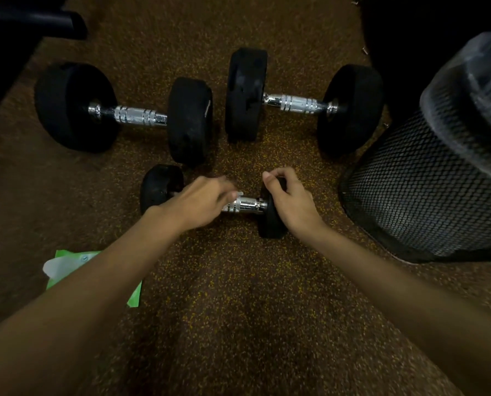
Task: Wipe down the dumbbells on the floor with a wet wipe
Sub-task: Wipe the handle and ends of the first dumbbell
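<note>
Our right grip clasps the small dumbbell's right head on the floor; our left grip curls over its handle, perhaps holding a wipe

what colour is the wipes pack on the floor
Green with a white flap, on the wipes pack, seen in the head view.
</note>
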